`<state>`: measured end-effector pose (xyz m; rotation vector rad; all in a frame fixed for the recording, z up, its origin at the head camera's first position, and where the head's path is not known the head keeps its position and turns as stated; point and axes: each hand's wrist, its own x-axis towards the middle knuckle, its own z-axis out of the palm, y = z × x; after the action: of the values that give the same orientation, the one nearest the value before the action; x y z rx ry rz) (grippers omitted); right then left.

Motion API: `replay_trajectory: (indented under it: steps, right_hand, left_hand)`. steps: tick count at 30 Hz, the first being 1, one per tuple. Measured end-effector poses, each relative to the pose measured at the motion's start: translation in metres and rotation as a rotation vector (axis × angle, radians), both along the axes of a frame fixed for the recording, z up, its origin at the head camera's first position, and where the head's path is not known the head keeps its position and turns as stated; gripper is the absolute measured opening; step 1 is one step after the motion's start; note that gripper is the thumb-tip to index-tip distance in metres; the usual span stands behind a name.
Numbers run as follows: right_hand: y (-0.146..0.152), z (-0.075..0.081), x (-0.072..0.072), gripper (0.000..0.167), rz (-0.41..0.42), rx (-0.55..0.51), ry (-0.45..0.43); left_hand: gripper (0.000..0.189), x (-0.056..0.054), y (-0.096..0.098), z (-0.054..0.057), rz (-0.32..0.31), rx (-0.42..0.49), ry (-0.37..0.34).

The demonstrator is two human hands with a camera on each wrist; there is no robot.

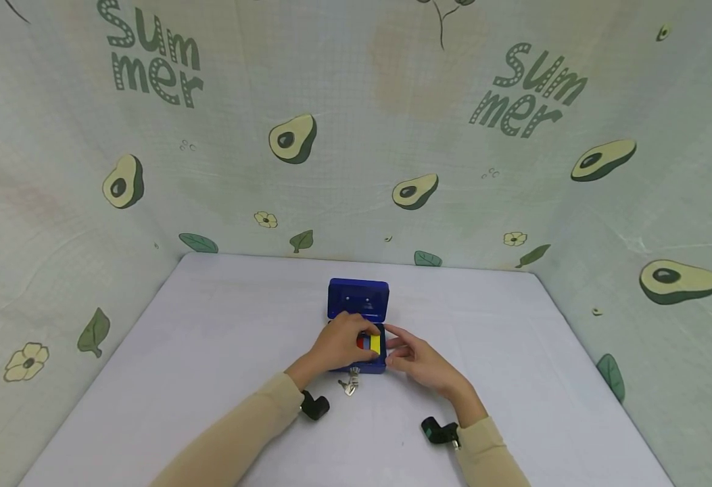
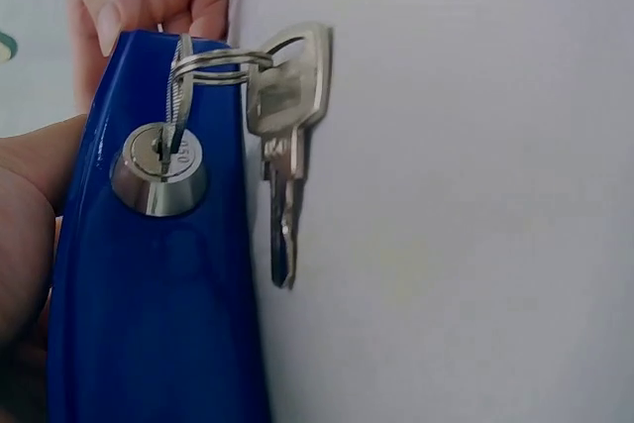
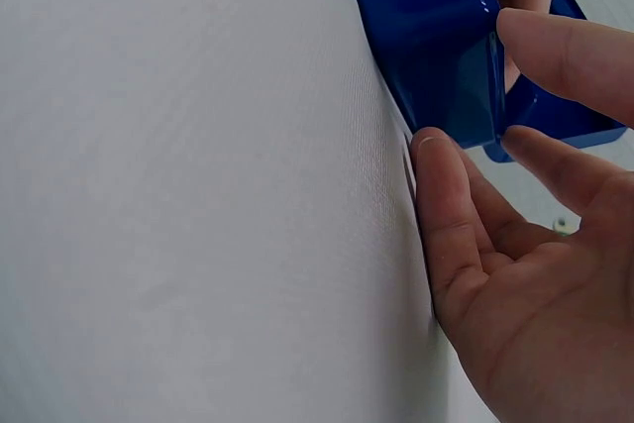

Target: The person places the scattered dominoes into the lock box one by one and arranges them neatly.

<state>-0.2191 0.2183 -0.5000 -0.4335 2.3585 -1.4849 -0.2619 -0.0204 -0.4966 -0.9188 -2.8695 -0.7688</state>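
Note:
A blue metal cash box (image 1: 372, 368) stands on the table with its lid (image 1: 358, 297) raised at the back. My left hand (image 1: 345, 339) reaches over the box from the left. Its thumb and fingers pinch a yellow block (image 1: 376, 344) inside, beside red and blue pieces partly hidden by the hand. At the box's right side is my right hand (image 1: 418, 360), its fingertips (image 3: 515, 27) touching the edge and corner, its fingers loosely bent. In the left wrist view a key sits in the front lock (image 2: 160, 170), and a second key (image 2: 287, 96) hangs from the same ring.
White cloth covers the table (image 1: 240, 304). A patterned curtain (image 1: 356, 223) rises behind and at both sides. Black wrist cameras sit at the left wrist (image 1: 315, 406) and the right wrist (image 1: 437, 431), near the table surface.

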Motion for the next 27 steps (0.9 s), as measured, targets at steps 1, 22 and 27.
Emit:
replay_trajectory:
  steps: [1, 22, 27]
  right_hand:
    - [0.0001, -0.0002, 0.0001, 0.070, 0.000, 0.000, -0.001]
    - [0.0003, -0.0008, -0.0013, 0.070, -0.005, 0.010, 0.003]
    - [0.0005, -0.0012, -0.0013, 0.070, -0.005, 0.009, -0.001]
  left_hand:
    - [0.042, 0.0006, 0.0007, -0.0003, 0.004, -0.002, 0.003]
    - [0.044, 0.0050, 0.0082, -0.0067, 0.054, -0.055, 0.092]
    - [0.044, 0.0046, 0.0094, -0.0079, 0.061, -0.056, 0.090]
